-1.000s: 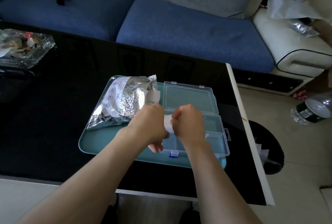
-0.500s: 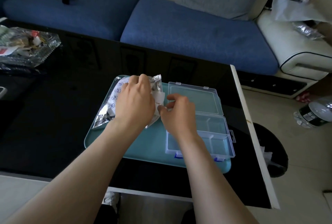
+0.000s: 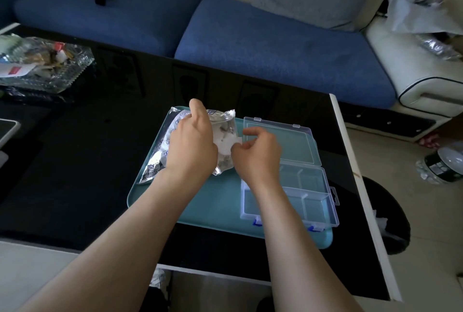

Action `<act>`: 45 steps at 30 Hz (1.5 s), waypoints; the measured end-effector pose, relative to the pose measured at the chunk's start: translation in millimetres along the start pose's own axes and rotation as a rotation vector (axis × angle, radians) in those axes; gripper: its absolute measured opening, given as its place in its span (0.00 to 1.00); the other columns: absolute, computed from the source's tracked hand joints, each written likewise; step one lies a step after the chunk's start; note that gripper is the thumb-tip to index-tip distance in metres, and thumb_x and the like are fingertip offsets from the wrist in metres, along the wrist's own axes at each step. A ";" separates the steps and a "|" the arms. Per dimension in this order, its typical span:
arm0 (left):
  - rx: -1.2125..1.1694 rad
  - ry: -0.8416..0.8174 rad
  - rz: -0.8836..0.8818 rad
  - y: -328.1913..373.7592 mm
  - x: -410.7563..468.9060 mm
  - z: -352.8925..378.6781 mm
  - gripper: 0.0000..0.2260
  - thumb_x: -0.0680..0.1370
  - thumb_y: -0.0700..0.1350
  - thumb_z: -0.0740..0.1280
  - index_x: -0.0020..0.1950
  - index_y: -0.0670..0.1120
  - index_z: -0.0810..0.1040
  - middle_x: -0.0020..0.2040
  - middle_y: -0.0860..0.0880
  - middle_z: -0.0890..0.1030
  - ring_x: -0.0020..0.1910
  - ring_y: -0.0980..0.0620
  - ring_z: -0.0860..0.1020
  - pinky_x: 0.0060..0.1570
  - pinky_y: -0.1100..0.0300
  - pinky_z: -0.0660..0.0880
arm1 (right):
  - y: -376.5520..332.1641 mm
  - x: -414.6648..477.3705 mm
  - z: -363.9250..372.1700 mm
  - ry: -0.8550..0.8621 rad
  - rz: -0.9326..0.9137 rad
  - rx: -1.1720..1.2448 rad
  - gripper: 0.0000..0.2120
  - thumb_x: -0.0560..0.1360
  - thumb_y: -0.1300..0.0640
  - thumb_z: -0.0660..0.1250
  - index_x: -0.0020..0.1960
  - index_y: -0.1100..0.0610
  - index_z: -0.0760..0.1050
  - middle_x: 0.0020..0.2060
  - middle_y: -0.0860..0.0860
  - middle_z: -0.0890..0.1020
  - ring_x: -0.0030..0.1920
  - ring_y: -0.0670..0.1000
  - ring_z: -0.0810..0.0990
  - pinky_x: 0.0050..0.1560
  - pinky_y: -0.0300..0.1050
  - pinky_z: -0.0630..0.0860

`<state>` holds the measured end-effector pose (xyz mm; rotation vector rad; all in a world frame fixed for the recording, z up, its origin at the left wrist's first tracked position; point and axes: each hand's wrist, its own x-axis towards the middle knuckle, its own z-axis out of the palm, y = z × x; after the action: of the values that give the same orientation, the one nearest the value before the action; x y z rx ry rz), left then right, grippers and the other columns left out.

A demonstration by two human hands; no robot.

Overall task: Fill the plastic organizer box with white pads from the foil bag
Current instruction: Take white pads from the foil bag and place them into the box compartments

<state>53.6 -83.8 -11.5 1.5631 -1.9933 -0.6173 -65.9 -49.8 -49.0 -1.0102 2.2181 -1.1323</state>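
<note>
Now back at foil bag (image 3: 224, 121), left hand (image 3: 193, 146) gripping it, right hand (image 3: 258, 154) pinching white pad (image 3: 229, 145)

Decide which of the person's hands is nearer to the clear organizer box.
Right. The right hand is over the left edge of the organizer box, pinching a white pad; the left hand rests on the foil bag, left of the box.

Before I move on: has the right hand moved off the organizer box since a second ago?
Yes. The right hand has left the near compartments of the organizer box and gone left to the mouth of the foil bag, pinching a white pad.
</note>
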 end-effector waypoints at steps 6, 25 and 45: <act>-0.008 -0.003 -0.020 0.7 1.7 -2.4 0.15 0.73 0.27 0.59 0.56 0.41 0.64 0.38 0.47 0.68 0.33 0.50 0.67 0.32 0.51 0.64 | 6.3 4.3 12.4 0.024 -0.093 -0.168 0.06 0.79 0.63 0.71 0.53 0.62 0.84 0.45 0.55 0.86 0.47 0.55 0.85 0.46 0.48 0.82; -0.115 -0.050 -0.131 -1.7 10.6 -2.9 0.16 0.75 0.28 0.58 0.60 0.40 0.65 0.42 0.45 0.69 0.36 0.48 0.68 0.42 0.44 0.74 | 0.3 6.2 8.2 -0.272 0.054 0.005 0.18 0.77 0.62 0.61 0.29 0.50 0.71 0.28 0.48 0.70 0.30 0.51 0.66 0.30 0.41 0.62; -0.351 -0.130 -0.228 -13.1 15.2 -8.7 0.16 0.78 0.33 0.64 0.64 0.44 0.69 0.55 0.46 0.76 0.44 0.52 0.76 0.37 0.56 0.74 | 0.0 9.6 27.2 -0.176 0.057 0.188 0.07 0.75 0.51 0.67 0.48 0.48 0.84 0.51 0.52 0.87 0.50 0.56 0.86 0.51 0.55 0.84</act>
<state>66.0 -101.8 -11.4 1.5705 -1.6889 -1.1188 -54.0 -70.7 -64.8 -0.9244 1.9504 -1.1555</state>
